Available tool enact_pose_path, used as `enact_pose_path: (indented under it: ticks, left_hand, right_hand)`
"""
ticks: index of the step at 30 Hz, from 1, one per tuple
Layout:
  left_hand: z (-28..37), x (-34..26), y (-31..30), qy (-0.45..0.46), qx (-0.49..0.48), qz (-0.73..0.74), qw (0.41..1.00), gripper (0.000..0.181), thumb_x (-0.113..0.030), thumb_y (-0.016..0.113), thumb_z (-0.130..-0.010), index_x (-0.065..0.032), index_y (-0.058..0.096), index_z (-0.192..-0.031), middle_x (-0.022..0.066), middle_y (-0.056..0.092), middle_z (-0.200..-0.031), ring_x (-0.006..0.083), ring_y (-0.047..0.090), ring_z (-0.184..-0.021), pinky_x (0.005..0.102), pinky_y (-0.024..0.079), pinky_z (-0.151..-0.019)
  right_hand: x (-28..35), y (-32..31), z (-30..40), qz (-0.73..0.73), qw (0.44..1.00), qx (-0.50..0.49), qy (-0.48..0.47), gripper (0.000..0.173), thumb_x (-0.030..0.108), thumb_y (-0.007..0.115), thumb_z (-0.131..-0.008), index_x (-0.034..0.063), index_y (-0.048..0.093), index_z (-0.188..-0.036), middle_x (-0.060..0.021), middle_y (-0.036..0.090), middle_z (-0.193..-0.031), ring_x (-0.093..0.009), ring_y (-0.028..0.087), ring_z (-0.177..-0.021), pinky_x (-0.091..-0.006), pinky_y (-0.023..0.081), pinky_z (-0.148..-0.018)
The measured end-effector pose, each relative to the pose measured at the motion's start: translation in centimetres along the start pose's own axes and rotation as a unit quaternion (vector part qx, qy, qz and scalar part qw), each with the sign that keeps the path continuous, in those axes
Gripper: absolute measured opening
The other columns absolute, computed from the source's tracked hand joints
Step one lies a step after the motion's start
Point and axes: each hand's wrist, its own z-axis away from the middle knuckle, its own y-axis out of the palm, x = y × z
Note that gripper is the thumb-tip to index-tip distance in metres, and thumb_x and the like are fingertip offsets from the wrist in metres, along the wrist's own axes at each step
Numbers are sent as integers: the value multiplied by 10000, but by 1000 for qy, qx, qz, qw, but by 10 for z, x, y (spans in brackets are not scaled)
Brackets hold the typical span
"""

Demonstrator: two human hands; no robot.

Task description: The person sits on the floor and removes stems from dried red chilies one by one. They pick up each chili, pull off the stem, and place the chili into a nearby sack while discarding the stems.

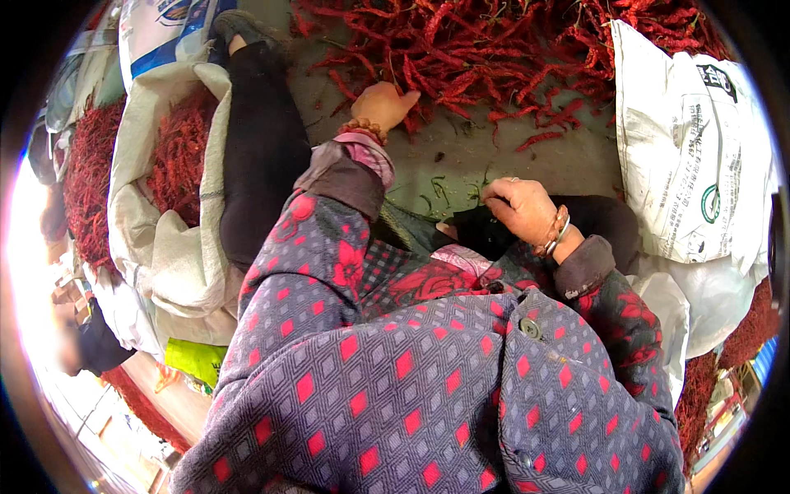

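Observation:
Dried red chili peppers [469,55] lie in a loose heap on a grey surface at the top. My left hand [382,106], with a beaded bracelet at the wrist, is at the heap's near left edge. Its thumb points right beside the peppers; the curled fingers are partly hidden, so a hold cannot be told. Lower and to the right, my right hand [521,204] is bent over my lap, wearing a ring and bracelets. Its fingertips are close to thin green stems [439,186] scattered on the surface. Whether it pinches a stem is unclear.
An open woven sack [213,272] holding red chilies [185,154] stands left of my leg. A white printed sack [679,154] is at the right. More chilies [92,179] are heaped at the far left, and part of another person [102,339] shows at lower left.

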Motion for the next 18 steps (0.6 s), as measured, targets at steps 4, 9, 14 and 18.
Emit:
enact_pose_path:
  ticks: [4,9,14,18]
  left_hand:
    - [-3,-22,16,58,-127,46,989,506,-415,550,-771,25,521,-1018,209,582,-925,348,564,-872,416,445,-765]
    - [-4,-1,10,90,-189,151,966,348,-293,537,-755,7,516,-931,241,580,-850,414,546,-838,453,435,-741]
    - [17,10,-10,101,-189,136,967,300,-250,538,-776,14,539,-919,232,590,-838,402,556,-812,444,436,-726]
    - [60,-7,-29,162,-133,257,943,287,-206,584,-771,21,567,-946,198,602,-816,324,592,-769,373,449,-685]
  right_hand:
    - [-3,-3,1,-55,998,10,35,118,144,543,-748,47,592,-796,-149,596,-744,-334,573,-725,-394,458,-633]
    - [-2,-8,-7,-121,990,-22,64,117,131,551,-763,31,591,-807,-139,600,-726,-282,591,-683,-333,463,-616]
    - [2,-9,-10,-200,974,-49,95,125,120,550,-786,11,594,-830,-85,598,-680,-145,585,-649,-273,455,-598]
    - [7,-13,-19,-269,955,-99,75,149,128,552,-791,-4,596,-845,-54,605,-685,-102,575,-646,-250,457,-606]
